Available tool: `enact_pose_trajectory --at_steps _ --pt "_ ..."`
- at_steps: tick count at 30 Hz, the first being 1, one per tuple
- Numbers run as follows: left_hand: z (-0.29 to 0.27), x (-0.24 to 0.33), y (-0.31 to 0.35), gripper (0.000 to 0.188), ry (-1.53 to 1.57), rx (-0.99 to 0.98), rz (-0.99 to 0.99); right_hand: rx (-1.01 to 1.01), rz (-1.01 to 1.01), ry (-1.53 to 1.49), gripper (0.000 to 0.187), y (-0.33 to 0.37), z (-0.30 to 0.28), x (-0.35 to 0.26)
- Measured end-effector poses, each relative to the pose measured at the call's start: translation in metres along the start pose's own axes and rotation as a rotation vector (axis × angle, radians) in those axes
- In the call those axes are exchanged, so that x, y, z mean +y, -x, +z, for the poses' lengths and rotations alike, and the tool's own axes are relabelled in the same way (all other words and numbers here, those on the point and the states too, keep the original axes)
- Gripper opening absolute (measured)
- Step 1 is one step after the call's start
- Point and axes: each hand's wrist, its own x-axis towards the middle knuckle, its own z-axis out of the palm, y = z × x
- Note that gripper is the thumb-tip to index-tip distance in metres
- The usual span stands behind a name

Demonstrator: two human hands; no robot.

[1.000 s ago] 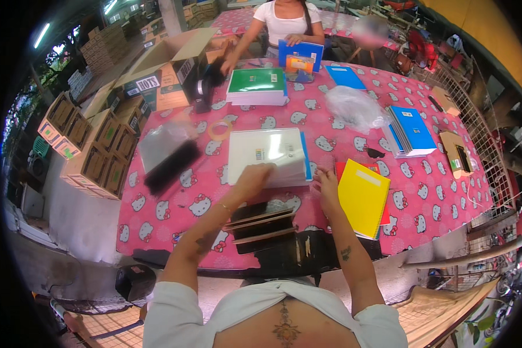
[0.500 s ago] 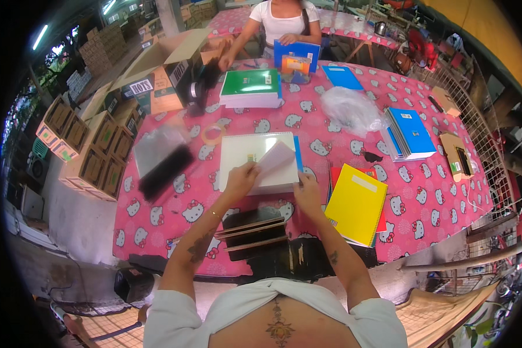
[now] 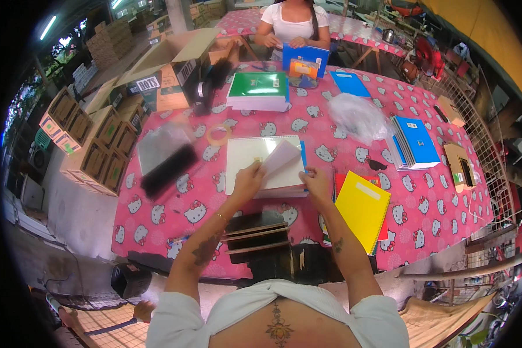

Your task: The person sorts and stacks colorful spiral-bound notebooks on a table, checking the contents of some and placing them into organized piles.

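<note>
A stack of white sheets or thin notebooks point(image 3: 255, 159) lies on the pink patterned tablecloth point(image 3: 174, 203) in front of me. My left hand point(image 3: 248, 181) pinches a white sheet point(image 3: 279, 162) at the stack's near edge and lifts it, so it curls upward. My right hand point(image 3: 316, 183) rests on the stack's near right corner, fingers bent against it. A yellow notebook point(image 3: 362, 209) lies just right of my right hand, on top of a red one.
Blue notebooks point(image 3: 414, 142), a crumpled clear plastic bag point(image 3: 359, 116), a green-covered stack point(image 3: 260, 90), a tape roll point(image 3: 218, 135) and a dark long object under plastic point(image 3: 168, 162) lie on the table. A person point(image 3: 293, 26) sits opposite. Cardboard boxes point(image 3: 93, 139) stand left.
My left hand has lifted a white sheet higher off the stack. My right hand has shifted from the yellow notebook's side onto the stack's near right corner.
</note>
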Motion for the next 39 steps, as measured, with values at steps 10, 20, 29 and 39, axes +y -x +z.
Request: enact_pose_trajectory --at_steps 10,20,29,39 --pt "-0.009 -0.006 0.009 0.024 0.078 -0.03 -0.032 -0.099 0.218 -0.116 0.057 -0.027 0.018 -0.053" --pt "-0.068 -0.016 0.017 0.07 -0.301 0.662 0.208 -0.614 -0.226 -0.082 0.059 0.01 0.009 -0.126" --pt "-0.142 0.114 0.094 0.033 0.736 0.007 -0.124 -0.474 -0.279 -0.432 0.049 0.083 -0.049 -0.104" --pt "-0.126 0.087 0.157 0.022 0.517 -0.065 -0.055 -0.472 -0.253 -0.25 0.041 0.128 -0.053 -0.036"
